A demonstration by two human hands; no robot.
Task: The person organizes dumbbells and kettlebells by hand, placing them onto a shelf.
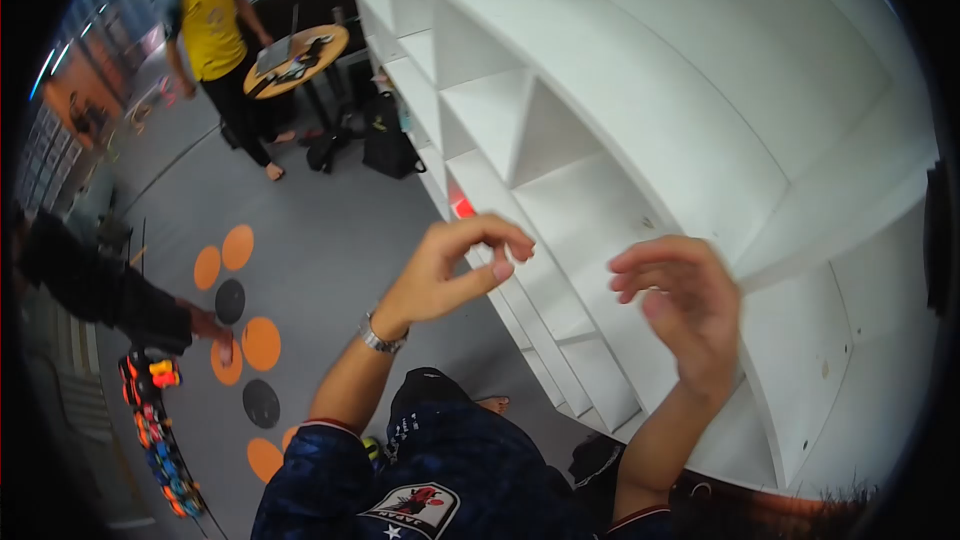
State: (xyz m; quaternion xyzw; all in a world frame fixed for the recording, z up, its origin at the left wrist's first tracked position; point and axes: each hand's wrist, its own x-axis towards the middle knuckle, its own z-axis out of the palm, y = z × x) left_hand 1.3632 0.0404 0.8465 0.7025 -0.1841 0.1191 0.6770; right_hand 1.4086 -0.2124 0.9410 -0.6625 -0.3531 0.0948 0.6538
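Observation:
My left hand [450,265], with a metal watch [383,336] on its wrist, is raised in front of a white shelf unit [570,195]. Its fingers curve toward the thumb with a gap between, and nothing shows in them. To the right, my right hand [690,305] hovers before the same shelves, fingers bent and apart, slightly blurred, holding nothing that I can see. Neither hand appears to touch the shelves. A small red item [463,208] shows at the shelf edge just beyond my left hand.
A person in a yellow shirt [212,25] stands by a round table [330,45] bearing a laptop [273,57]. Beside it is a black backpack [388,140]. At left, another person's leg [110,285] extends near a row of colourful toy-like items [160,440]. Orange dots [262,343] mark the floor.

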